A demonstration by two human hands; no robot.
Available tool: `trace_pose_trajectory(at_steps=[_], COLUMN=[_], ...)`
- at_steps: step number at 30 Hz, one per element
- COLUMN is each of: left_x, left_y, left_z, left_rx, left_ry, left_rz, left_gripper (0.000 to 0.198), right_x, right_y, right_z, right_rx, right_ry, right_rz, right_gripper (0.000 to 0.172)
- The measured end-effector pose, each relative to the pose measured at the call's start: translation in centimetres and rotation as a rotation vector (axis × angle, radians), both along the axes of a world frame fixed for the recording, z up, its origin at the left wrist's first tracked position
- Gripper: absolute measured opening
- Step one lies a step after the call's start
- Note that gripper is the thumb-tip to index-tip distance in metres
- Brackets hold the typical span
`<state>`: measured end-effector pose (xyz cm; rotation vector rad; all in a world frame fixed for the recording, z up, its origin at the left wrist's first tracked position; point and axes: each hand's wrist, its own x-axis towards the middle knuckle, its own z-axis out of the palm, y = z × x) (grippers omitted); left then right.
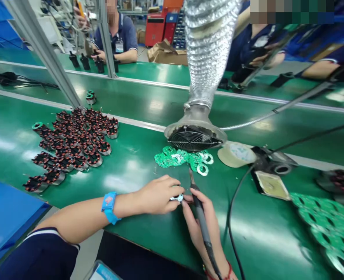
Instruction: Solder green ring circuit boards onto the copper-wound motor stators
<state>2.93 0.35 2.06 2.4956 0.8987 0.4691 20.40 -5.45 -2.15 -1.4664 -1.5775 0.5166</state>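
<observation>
My left hand (160, 194), with a blue wrist strap (109, 206) behind it, is closed around a small ring-shaped part (177, 198), mostly hidden by the fingers. A dark soldering iron (201, 217) rests in my right hand (209, 229), its tip pointing away from me. The thumb and a finger of that hand also reach the ring-shaped part. Just beyond the hands lies a pile of green ring-shaped circuit boards (172, 156). At the left stand many motor stators (75, 140) with copper windings, a few topped with green rings.
A fume extractor hood (195, 132) on a silver duct (208, 50) hangs over the boards. To its right are a tape roll (236, 154), a soldering iron stand (276, 161) with a sponge tray (272, 184), and green board panels (326, 221). A black cable (231, 217) crosses the bench. Other people sit opposite.
</observation>
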Motion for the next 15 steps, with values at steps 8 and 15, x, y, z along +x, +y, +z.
trace_pose_trajectory(at_steps=[8,15], left_x=[0.0,-2.2], left_y=[0.5,0.9], left_z=[-0.5,0.8], left_rx=[-0.132,-0.181], left_ry=[-0.098,0.085], left_rz=[0.042,0.063], left_gripper=[0.041,0.05], right_x=[-0.4,-0.4], right_y=[0.0,1.7], right_z=[1.0,2.8], right_rx=[0.03,0.157], right_ry=[-0.054,-0.344], right_rz=[0.026,0.299], right_gripper=[0.032,0.05])
